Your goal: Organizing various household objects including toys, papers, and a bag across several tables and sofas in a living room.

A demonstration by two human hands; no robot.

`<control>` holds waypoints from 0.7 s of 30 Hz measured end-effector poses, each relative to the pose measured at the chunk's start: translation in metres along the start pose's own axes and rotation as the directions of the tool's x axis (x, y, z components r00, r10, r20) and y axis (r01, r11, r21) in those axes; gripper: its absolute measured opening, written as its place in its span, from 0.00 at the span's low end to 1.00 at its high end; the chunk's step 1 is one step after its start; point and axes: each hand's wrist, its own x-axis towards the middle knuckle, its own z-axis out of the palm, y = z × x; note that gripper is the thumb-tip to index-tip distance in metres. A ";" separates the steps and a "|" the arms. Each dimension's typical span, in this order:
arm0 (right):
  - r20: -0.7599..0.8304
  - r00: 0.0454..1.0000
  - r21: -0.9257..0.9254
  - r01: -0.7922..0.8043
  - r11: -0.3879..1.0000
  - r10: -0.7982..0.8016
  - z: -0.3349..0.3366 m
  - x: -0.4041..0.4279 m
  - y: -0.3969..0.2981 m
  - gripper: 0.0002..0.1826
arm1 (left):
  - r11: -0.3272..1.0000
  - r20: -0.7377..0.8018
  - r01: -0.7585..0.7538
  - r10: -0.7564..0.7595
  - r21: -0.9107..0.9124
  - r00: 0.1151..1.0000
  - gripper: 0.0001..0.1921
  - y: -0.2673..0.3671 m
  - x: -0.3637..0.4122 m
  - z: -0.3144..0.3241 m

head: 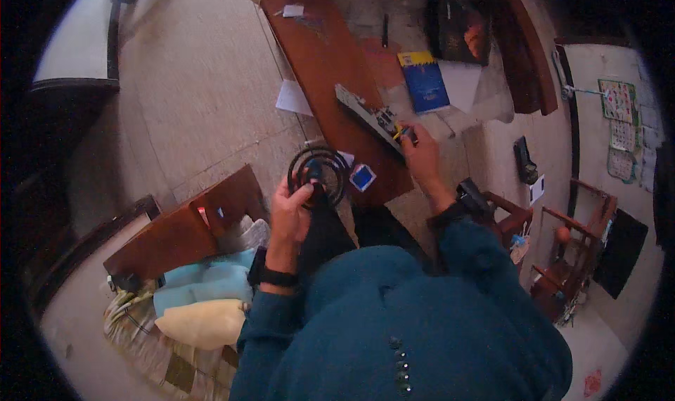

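Note:
My left hand [293, 203] grips a dark ring-shaped coil [341, 165], its thumb across the middle; whether it is a mosquito coil or coiled cable cannot be told. To the right, the fingers of my right hand [424, 156] pinch a small yellow and dark piece [399, 131] at the near end of a long grey object shaped like a model ship [364, 111]. That object lies slantwise on a narrow brown wooden table [316, 48]. Close to the coil, a small blue and white packet [363, 177] rests at the table's near end. My fingers partly hide the yellow piece.
Beyond the table's right edge lies a blue and yellow book [424, 87] beside white paper [464, 82]. Another sheet [293, 98] is at the left edge. Pillows [203, 322] lie on a bed at lower left; a wooden chair frame [575, 243] stands at right.

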 end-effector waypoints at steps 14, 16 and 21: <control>0.075 0.921 -0.202 0.389 0.899 -0.382 0.026 0.003 0.023 0.32 | 0.998 -0.068 0.007 -0.012 -0.069 0.998 0.19 0.007 0.002 -0.007; 0.077 0.915 -0.186 0.404 0.896 -0.397 0.026 0.002 0.025 0.32 | 0.999 -0.061 -0.003 0.001 -0.033 0.998 0.18 0.009 0.001 -0.007; 0.108 0.907 -0.184 0.421 0.888 -0.407 0.023 -0.005 0.017 0.35 | 0.999 -0.068 -0.001 -0.001 -0.033 0.998 0.17 0.012 -0.001 0.000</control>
